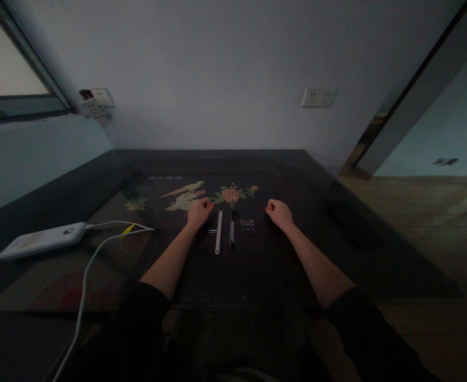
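Observation:
My left hand (pixel 200 213) rests on the dark tabletop, closed in a fist, just left of a slim white stick-like tool (pixel 218 233) with a dark tip and a small hole at its near end. My right hand (pixel 280 214) is also curled into a fist on the table. Between the fists, right of the white tool, lie a short black-and-silver tool (pixel 232 229) of a kind I cannot make out and a small clear case or pack (pixel 247 226). Neither hand touches these things, and nothing shows in either fist.
A white power bank (pixel 42 240) with a white cable (pixel 85 281) lies on the table (pixel 233 281) at the left. A dark flat object (pixel 354 225) is at the right. Behind stands a wall with sockets (pixel 319 98); flowers and birds decorate the tabletop.

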Available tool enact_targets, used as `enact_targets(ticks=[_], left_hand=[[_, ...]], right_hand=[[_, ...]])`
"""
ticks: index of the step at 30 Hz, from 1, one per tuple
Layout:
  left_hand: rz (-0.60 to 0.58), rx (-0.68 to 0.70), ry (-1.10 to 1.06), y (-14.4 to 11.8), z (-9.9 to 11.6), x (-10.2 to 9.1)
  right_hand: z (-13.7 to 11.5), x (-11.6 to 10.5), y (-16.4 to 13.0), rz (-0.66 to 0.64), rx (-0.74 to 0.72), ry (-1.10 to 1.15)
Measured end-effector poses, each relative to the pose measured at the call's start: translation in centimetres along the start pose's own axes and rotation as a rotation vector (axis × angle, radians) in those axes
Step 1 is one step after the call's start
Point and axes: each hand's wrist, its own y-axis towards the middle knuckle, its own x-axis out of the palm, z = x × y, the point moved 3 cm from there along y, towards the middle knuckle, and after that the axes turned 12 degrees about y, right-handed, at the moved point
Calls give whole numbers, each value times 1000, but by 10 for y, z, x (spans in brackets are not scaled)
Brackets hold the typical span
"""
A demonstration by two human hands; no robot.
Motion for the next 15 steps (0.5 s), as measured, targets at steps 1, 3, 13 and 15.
enact_targets(ticks=[1, 3, 13, 15], left_hand=[[-1, -2, 0, 0, 0, 0], [-4, -6, 0, 0, -1, 0], [-16, -6, 0, -1, 1, -1], [-15, -11, 0, -1, 1, -1]], right_hand=[[0, 0, 0, 0, 0, 0], [0, 0, 0, -1, 1, -1], [-1, -1, 0, -5, -6, -1], [-1, -1, 0, -4, -10, -1]])
